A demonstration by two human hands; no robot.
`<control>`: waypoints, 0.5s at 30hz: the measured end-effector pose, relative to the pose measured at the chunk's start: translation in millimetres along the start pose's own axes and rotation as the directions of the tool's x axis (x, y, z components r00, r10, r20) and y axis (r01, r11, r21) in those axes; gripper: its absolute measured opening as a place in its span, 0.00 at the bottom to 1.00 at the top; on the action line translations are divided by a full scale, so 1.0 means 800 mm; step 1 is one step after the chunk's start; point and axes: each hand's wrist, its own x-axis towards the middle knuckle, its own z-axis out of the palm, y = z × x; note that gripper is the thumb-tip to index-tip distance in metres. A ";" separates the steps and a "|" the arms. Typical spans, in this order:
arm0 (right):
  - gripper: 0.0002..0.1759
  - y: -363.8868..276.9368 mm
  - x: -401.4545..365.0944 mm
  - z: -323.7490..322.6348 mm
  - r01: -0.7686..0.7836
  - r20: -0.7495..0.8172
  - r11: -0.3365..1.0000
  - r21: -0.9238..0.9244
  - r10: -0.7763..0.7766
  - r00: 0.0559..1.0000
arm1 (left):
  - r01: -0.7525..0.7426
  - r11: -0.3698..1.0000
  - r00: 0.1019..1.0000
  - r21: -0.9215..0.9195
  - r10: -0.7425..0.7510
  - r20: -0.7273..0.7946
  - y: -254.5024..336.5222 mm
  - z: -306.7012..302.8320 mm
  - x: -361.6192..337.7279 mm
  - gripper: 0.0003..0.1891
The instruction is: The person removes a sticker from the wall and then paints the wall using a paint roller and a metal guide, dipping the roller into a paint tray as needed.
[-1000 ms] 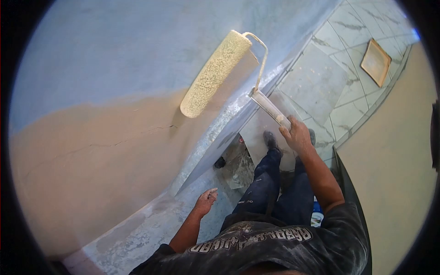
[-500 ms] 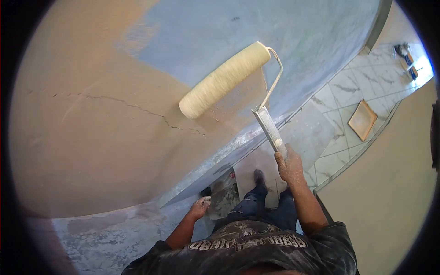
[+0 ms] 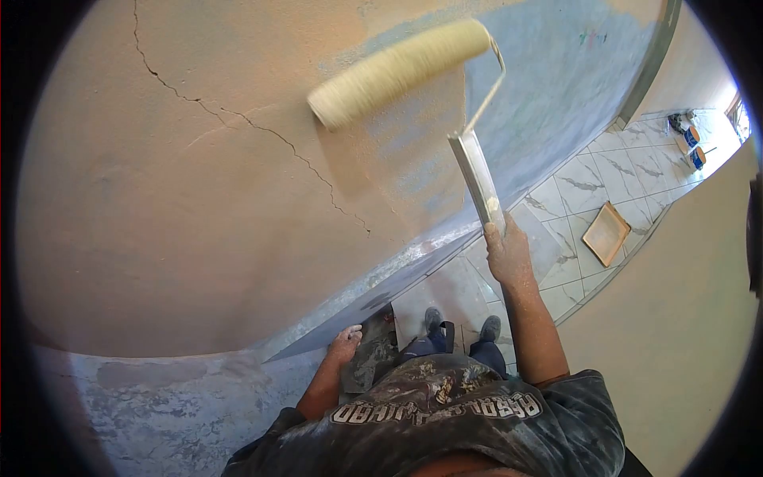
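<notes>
Gripping paint roller (image 3: pixel 401 71) by its handle (image 3: pixel 478 175), right hand (image 3: pixel 509 254) was wrapped round lower end. Roller's cover sat beyond right hand, up and to left, over wall (image 3: pixel 199 254); contact could not be told. Left hand (image 3: pixel 346 345) hung below and left of right hand, fingers loosely bent, slightly spread. Right of right hand, tray (image 3: pixel 607 234) lay on tiled floor (image 3: pixel 576 176). Crack (image 3: pixel 294 149) ran through wall, left of right hand.

The roller (image 3: pixel 401 73) is cream, tiles (image 3: pixel 580 176) grey-veined white.
</notes>
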 end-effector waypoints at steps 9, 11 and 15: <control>0.38 0.115 -0.041 0.032 -0.033 -0.006 0.982 -0.184 0.033 0.999 | 0.081 0.991 0.997 0.111 -0.080 -0.011 -0.029 -0.023 -0.025 0.22; 0.37 0.102 -0.037 0.031 -0.031 -0.008 0.983 -0.178 0.030 1.000 | 0.087 0.993 0.995 0.081 -0.083 -0.059 -0.043 -0.024 -0.019 0.22; 0.34 0.042 -0.026 0.007 -0.057 0.044 0.996 -0.070 0.060 0.997 | 0.119 0.988 0.991 0.098 -0.112 -0.074 -0.035 -0.021 -0.014 0.22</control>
